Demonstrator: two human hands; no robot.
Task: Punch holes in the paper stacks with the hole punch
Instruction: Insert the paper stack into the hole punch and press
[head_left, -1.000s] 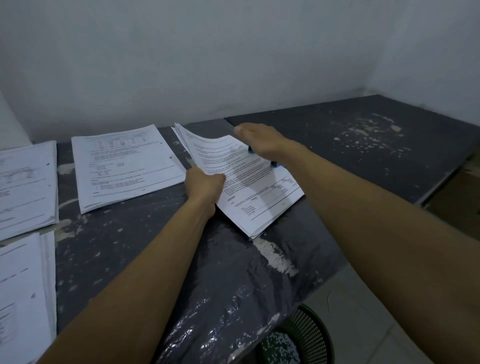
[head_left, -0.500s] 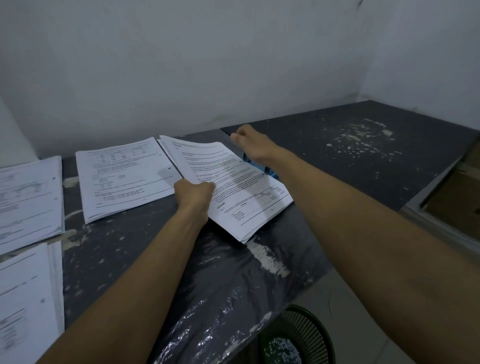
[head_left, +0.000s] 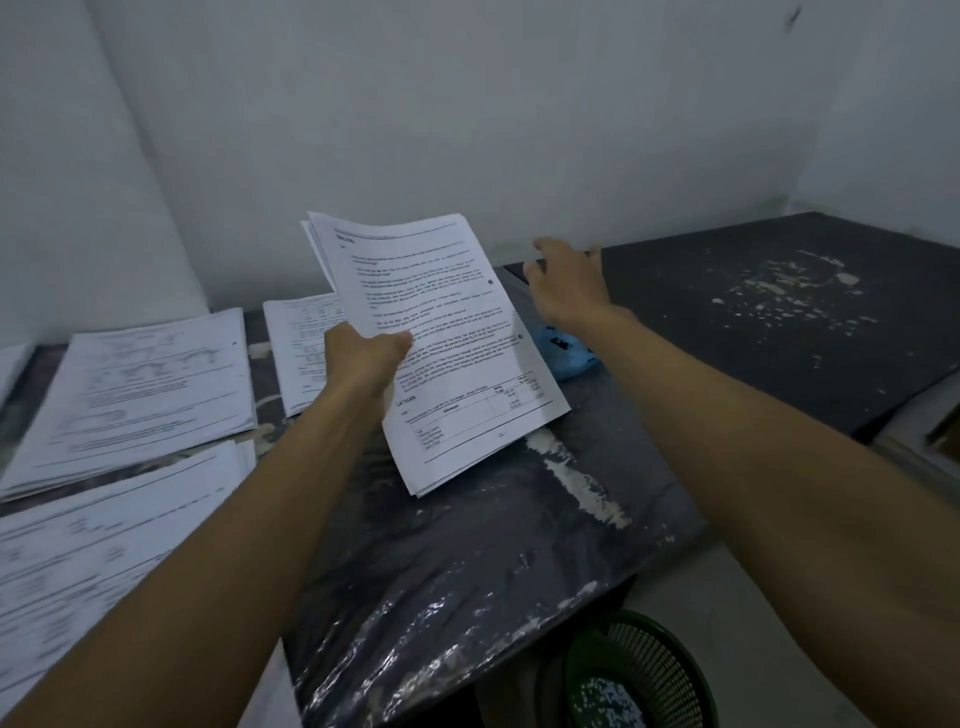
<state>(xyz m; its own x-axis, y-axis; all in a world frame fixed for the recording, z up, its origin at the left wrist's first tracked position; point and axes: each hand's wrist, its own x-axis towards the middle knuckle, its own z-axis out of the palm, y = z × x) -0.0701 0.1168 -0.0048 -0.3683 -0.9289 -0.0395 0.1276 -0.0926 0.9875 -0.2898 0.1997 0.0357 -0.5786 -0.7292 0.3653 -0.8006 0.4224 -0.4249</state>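
My left hand (head_left: 363, 361) grips a printed paper stack (head_left: 447, 358) by its left edge and holds it lifted and tilted above the dark table (head_left: 467, 561). Two punched holes show along the stack's right edge. The blue hole punch (head_left: 566, 351) sits on the table just right of the stack, partly hidden behind it. My right hand (head_left: 569, 283) hovers above and beyond the punch with its fingers spread, holding nothing.
Three more paper stacks lie on the left: one behind my left hand (head_left: 301, 348), one further left (head_left: 140, 395), one at the near left (head_left: 88, 561). A green mesh bin (head_left: 639, 675) with paper dots stands below the table edge. White walls close the back.
My right hand has come off the hole punch and lifted away. My left hand has pulled the stack out of the punch and raised it, tilted, off the table.
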